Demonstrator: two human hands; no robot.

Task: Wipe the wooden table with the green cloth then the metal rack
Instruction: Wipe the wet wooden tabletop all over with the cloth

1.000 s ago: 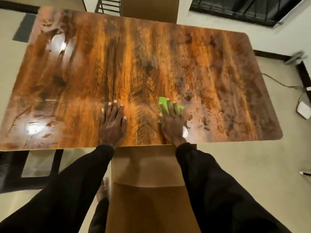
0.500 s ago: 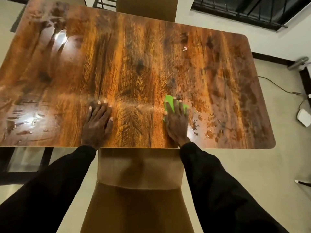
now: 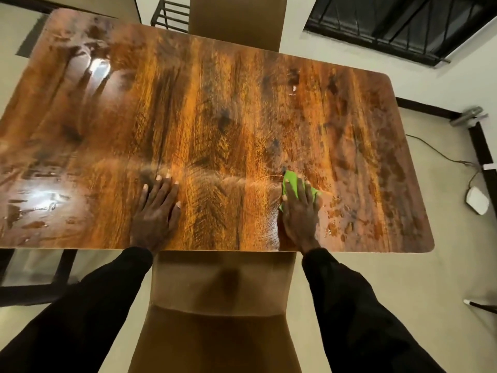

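The glossy wooden table (image 3: 215, 117) fills most of the view, streaked with wet smears and droplets. My right hand (image 3: 298, 214) lies flat near the front edge, right of centre, pressing down on the green cloth (image 3: 291, 181), whose far corner and right edge stick out from under my fingers. My left hand (image 3: 156, 211) rests palm-down on the bare tabletop to the left, fingers spread, holding nothing. Part of a black metal rack (image 3: 168, 16) shows beyond the table's far edge.
A brown chair (image 3: 215, 313) stands between my arms at the near edge, another chair back (image 3: 236, 17) at the far edge. On the floor to the right lie a cable (image 3: 441, 154) and a white device (image 3: 477, 200). A small white speck (image 3: 294, 88) sits on the table.
My right hand has slid the green cloth to the right along the near part of the table, leaving a wet arc. My left hand has stayed flat on the table.
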